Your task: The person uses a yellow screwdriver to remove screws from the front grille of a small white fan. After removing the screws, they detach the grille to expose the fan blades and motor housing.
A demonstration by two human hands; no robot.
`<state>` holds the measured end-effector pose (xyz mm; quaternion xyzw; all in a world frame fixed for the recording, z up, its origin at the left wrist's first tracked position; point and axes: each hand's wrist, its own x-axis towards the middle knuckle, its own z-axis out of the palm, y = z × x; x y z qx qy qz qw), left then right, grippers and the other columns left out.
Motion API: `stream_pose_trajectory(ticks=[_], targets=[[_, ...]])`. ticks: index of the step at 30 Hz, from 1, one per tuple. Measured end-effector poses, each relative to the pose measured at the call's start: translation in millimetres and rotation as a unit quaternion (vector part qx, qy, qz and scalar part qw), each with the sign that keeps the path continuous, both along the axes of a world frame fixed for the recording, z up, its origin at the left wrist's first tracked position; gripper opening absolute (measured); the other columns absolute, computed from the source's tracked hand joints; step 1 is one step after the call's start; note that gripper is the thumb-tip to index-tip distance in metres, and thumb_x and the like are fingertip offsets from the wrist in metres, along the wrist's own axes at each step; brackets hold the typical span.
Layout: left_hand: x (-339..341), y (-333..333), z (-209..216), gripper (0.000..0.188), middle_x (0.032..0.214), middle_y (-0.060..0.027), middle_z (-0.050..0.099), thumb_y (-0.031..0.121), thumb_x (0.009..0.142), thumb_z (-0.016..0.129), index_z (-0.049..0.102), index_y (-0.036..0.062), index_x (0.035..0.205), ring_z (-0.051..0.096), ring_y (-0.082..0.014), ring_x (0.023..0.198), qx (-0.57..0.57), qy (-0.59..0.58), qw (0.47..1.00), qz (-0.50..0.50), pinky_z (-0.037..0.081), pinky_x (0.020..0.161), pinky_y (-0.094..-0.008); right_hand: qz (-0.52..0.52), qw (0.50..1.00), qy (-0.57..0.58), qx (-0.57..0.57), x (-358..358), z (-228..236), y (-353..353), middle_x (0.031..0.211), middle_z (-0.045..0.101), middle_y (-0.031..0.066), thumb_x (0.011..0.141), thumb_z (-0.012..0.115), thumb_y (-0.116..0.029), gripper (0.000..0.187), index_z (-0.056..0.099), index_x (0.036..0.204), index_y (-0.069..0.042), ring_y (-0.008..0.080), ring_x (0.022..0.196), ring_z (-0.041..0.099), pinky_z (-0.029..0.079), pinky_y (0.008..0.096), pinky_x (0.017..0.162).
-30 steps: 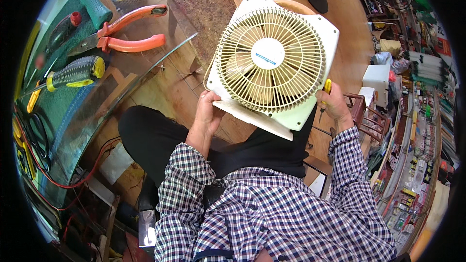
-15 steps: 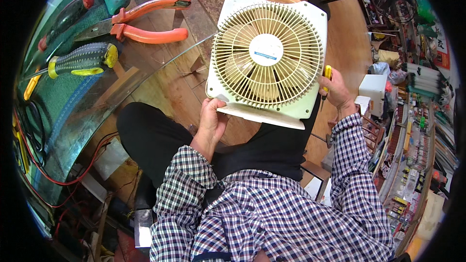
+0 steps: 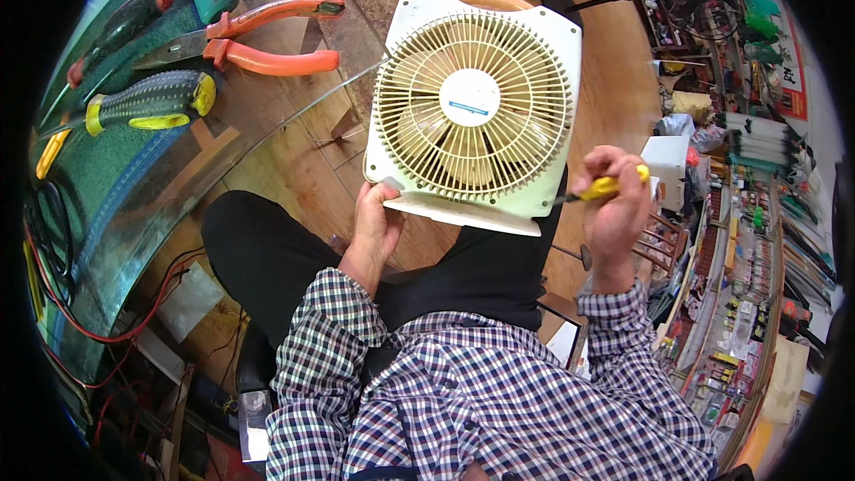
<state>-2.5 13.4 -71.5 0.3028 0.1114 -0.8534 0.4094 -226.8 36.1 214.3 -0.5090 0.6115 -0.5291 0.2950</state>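
A smooth glass tabletop [image 3: 276, 107] lies left of the fan [image 3: 470, 98]. The fan, a squarish off-white frame around a round, thin-ribbed grille [image 3: 499, 160], is at the person's knees, its grille facing up toward the wearer. The left hand [image 3: 376, 224] pinches the fan's near left corner. Right of the fan, the right hand [image 3: 616, 207] grips a yellow-handled screwdriver [image 3: 606, 187], long axis nearly sideways, shaft pointing left at the near right corner; contact is unclear.
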Motion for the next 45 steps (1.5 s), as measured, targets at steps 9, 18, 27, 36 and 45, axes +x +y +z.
stream_pose_trajectory(ticks=[9, 18, 27, 36, 45], targets=[[-5.4, 0.8, 4.2, 0.057, 0.131, -0.013, 0.066, 0.002, 0.084, 0.061, 0.055, 0.0034, 0.141, 0.067, -0.034, 0.116, 0.011, -0.014, 1.0, 0.008, 0.059, 0.103, -0.0522, 0.102, 0.954, 0.281, 0.02, 22.3, -32.3, 23.6, 0.111, 0.062, 0.0103, 0.116, 0.065, -0.031, 0.025, 0.06, 0.119, -0.006, 0.0202, 0.099, 0.062, 0.053, 0.0319, 0.088], [-7.5, 0.9, 11.6, 0.057, 0.13, -0.0129, 0.066, 0.002, 0.084, 0.06, 0.054, 0.0043, 0.141, 0.067, -0.0339, 0.117, 0.015, -0.025, 0.999, 0.021, 0.059, 0.103, -0.0513, 0.24, 0.877, 0.411, 0.061, 23.4, -4.7, 20.1, 0.113, 0.069, 0.0166, 0.104, 0.081, -0.017, 0.029, 0.06, 0.121, -0.006, 0.0326, 0.103, 0.071, 0.06, 0.0398, 0.089], [-10.5, 4.0, 14.0, 0.056, 0.13, -0.0125, 0.066, 0.003, 0.085, 0.06, 0.054, 0.0049, 0.141, 0.066, -0.0317, 0.115, 0.024, -0.031, 0.999, 0.017, 0.06, 0.1, -0.0495, 0.323, 0.808, 0.487, 0.07, 33.2, 8.6, 18.0, 0.116, 0.072, 0.0149, 0.096, 0.088, -0.021, 0.04, 0.061, 0.122, -0.006, 0.0339, 0.1, 0.075, 0.065, 0.0406, 0.08], [-12.0, 7.9, 16.8, 0.06, 0.128, -0.0113, 0.064, 0.004, 0.083, 0.062, 0.053, 0.0082, 0.142, 0.065, -0.0286, 0.112, 0.029, -0.047, 0.998, 0.012, 0.058, 0.094, -0.0447, 0.334, 0.774, 0.528, 0.104, 38.5, 9.5, 16.0, 0.112, 0.073, 0.0143, 0.092, 0.09, -0.023, 0.039, 0.066, 0.115, -0.002, 0.0335, 0.099, 0.077, 0.066, 0.0406, 0.078], [-13.0, 8.9, 19.5, 0.058, 0.129, -0.0117, 0.065, 0.005, 0.085, 0.061, 0.053, 0.0068, 0.142, 0.066, -0.0288, 0.115, 0.022, -0.056, 0.998, 0.007, 0.058, 0.1, -0.0473, 0.348, 0.751, 0.547, 0.127, 49.1, 13.4, 3.0, 0.105, 0.072, 0.0129, 0.089, 0.092, -0.023, 0.037, 0.068, 0.11, -0.003, 0.0317, 0.092, 0.075, 0.064, 0.0401, 0.075]])
